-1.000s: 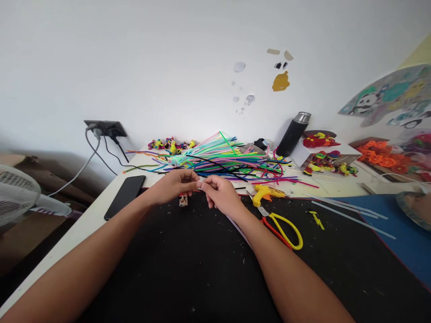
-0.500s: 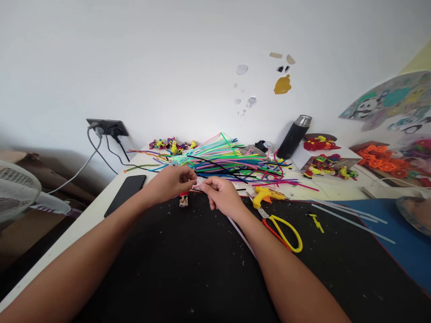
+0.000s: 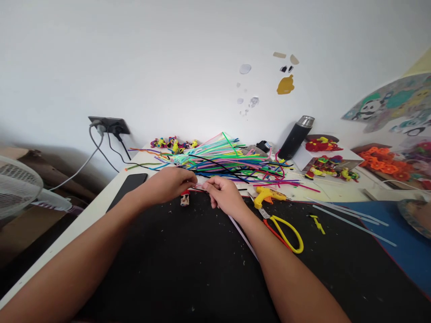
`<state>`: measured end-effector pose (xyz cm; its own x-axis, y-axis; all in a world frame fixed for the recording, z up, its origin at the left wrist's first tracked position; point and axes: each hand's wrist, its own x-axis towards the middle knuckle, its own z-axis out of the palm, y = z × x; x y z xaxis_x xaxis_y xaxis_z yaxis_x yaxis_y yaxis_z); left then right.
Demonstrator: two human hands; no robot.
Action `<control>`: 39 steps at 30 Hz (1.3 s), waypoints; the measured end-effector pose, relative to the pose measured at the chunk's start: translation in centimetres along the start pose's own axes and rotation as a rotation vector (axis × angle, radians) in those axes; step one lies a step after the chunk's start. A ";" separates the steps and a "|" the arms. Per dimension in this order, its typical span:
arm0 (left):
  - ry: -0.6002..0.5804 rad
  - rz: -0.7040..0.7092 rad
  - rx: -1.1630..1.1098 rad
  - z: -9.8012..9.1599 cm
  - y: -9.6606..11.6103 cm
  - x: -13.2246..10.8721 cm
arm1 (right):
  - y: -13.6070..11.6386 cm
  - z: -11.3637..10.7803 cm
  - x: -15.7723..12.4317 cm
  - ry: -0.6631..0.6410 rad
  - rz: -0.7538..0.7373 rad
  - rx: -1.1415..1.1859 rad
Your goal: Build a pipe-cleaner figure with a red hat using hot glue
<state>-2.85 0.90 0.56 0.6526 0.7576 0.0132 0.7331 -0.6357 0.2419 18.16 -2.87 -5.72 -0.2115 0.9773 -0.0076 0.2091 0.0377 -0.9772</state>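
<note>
Both hands meet over the back edge of the black mat (image 3: 202,264). My left hand (image 3: 175,183) is closed in a pinch on the end of a pale pink-lilac pipe cleaner (image 3: 243,237). My right hand (image 3: 222,195) pinches the same pipe cleaner a short way along, and its long tail runs out beneath my right wrist onto the mat. What the fingertips do with the end is too small to make out. Just below my left fingers stands a small red-topped figure (image 3: 185,199). Behind the hands lies a heap of colourful pipe cleaners (image 3: 225,157).
Right of my right hand lie a yellow glue gun (image 3: 267,196) and yellow-and-red-handled scissors (image 3: 288,231). A small yellow-green piece (image 3: 317,224) and pale sticks (image 3: 353,224) lie farther right. A phone (image 3: 128,190) is at left; a black flask (image 3: 296,137) leans against the wall.
My left hand has turned slightly, its fingers more closed around the pipe cleaner end. The whole view has shifted a little; the things on the table stay where they were.
</note>
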 end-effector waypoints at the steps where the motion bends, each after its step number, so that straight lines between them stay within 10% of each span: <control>1: 0.023 -0.007 -0.054 0.0 0.0 0.0 | 0.0 -0.1 0.1 0.017 0.000 0.027; 17: 0.028 0.056 0.131 0.3 -0.3 0.1 | 0.3 0.2 0.1 -0.034 0.055 0.092; 39: -0.152 -0.087 -0.409 -1.1 -1.0 -0.2 | 0.7 0.3 -0.2 -0.047 -0.059 -0.170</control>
<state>-3.94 1.57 1.37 0.6351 0.7557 -0.1598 0.6704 -0.4366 0.5999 18.03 -3.06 -6.42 -0.2716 0.9618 0.0345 0.3528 0.1328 -0.9262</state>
